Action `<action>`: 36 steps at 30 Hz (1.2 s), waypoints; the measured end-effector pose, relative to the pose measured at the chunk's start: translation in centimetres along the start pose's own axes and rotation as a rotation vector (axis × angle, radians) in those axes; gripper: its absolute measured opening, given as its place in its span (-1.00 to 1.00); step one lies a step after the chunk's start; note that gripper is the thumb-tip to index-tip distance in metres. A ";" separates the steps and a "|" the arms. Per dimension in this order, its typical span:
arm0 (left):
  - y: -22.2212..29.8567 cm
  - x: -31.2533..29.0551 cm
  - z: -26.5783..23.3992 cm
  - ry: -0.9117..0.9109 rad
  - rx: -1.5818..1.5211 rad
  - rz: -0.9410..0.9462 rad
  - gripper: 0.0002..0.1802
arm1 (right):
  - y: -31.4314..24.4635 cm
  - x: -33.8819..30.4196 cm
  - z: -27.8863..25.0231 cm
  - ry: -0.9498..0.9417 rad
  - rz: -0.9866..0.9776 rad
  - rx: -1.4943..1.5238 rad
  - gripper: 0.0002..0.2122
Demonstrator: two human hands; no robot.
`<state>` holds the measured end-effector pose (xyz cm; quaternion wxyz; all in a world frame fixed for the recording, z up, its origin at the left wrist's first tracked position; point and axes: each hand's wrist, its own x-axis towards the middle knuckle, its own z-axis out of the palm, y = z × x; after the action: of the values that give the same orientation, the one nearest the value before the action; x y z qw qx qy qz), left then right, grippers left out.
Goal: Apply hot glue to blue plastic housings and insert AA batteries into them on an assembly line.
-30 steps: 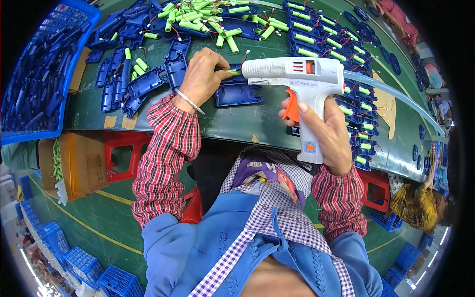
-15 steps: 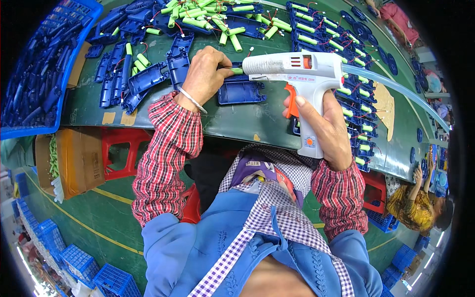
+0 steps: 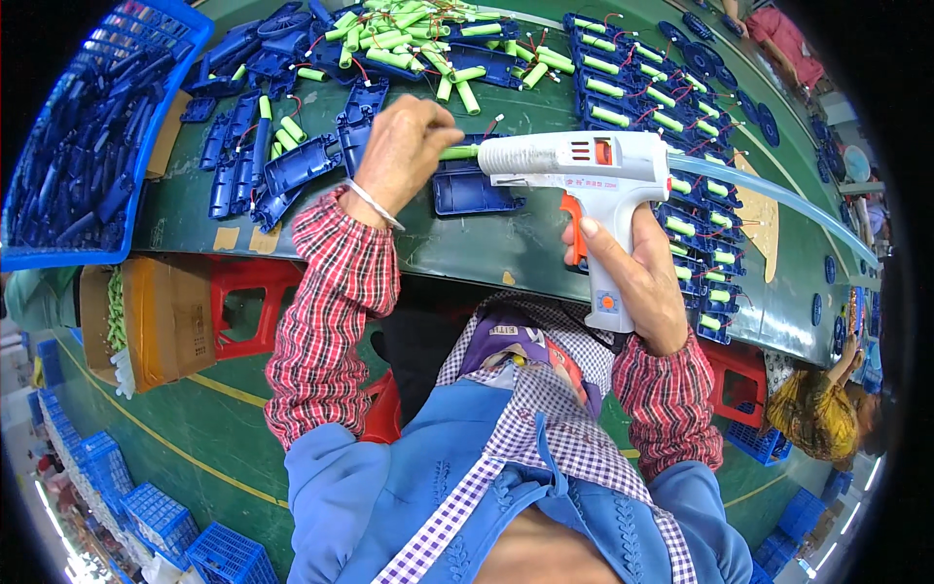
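Note:
My right hand [image 3: 650,277] grips a white hot glue gun [image 3: 608,200] with an orange trigger, fingers wrapped round its handle. The gun's nozzle points left, at a green cylindrical battery [image 3: 459,153] in a dark blue plastic shell half, which the gun and my left hand partly cover. Just above and left of that battery, my left hand [image 3: 401,148] holds nothing, its thumb and forefinger slightly apart. Below the nozzle lies another blue shell half [image 3: 477,191]. A clear glue stick [image 3: 769,190] runs from the gun's back toward the right.
Loose green batteries [image 3: 404,39] are heaped at the far side of the green table [image 3: 389,248]. Rows of blue shells with batteries [image 3: 671,122] stand at right. A blue crate [image 3: 146,209] of blue parts is at left, near several loose shell halves [image 3: 300,167].
My left hand has let go of the green battery and risen slightly off it. The glue gun stays at the battery in my right hand. The view has shifted a little.

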<state>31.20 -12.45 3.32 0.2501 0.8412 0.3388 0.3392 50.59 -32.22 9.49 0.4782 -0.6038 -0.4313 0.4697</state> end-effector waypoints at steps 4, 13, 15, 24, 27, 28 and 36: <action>0.4 3.4 0.2 0.169 0.460 0.241 -0.91 | -0.2 -0.1 0.3 0.008 -0.002 0.157 -0.67; -1.0 10.0 4.9 -0.081 0.902 0.199 -0.81 | -0.5 -1.0 0.5 0.019 -0.037 0.260 -0.61; -0.9 10.5 4.4 -0.080 0.931 0.260 -0.80 | -0.6 -1.2 0.4 0.014 -0.044 0.276 -0.61; 3.9 6.6 -5.7 0.556 -0.314 0.122 -0.81 | -0.2 -2.0 0.1 -0.057 -0.026 0.320 -0.62; 4.7 -0.6 -6.0 0.554 -0.478 0.059 -0.89 | 0.2 -2.5 0.3 -0.077 0.012 0.301 -0.61; 4.8 -2.7 -5.7 0.576 -0.447 -0.011 -0.92 | 0.5 -2.5 0.5 -0.085 0.019 0.300 -0.62; 2.2 -12.6 -1.5 0.554 -0.190 -0.468 -0.93 | 1.0 -2.2 0.6 -0.060 0.063 0.073 -0.65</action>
<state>24.17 -22.87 0.71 0.2967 0.5904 0.5438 0.5174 49.66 -34.39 8.75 0.4718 -0.5850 -0.4088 0.5178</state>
